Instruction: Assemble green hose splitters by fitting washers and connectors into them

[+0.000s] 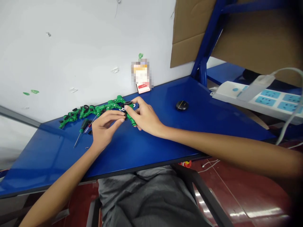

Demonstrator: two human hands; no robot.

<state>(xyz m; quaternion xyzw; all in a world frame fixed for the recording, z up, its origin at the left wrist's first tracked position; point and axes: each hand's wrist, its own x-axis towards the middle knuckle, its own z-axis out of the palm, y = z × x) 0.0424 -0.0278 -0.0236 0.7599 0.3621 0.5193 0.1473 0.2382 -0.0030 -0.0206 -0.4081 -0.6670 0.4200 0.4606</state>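
My right hand (148, 117) is closed round a green plastic fitting (131, 120) with a black ring on top and a white piece beside it. The fingertips of my left hand (105, 126) pinch at a small black part (125, 116) on the fitting's left side; its exact shape is hidden. Behind my left hand, several similar green fittings (88, 111) lie in a row along the wall. A screwdriver with a green and black handle (84, 126) and another with a purple-red handle (87, 128) rest left of that hand.
A round black case (182, 105) sits on the blue table (161, 148), right of my hands. A small printed box (143, 86) leans near the white wall. At the right are a white power strip (258, 97) with a cable and a blue metal frame (203, 63).
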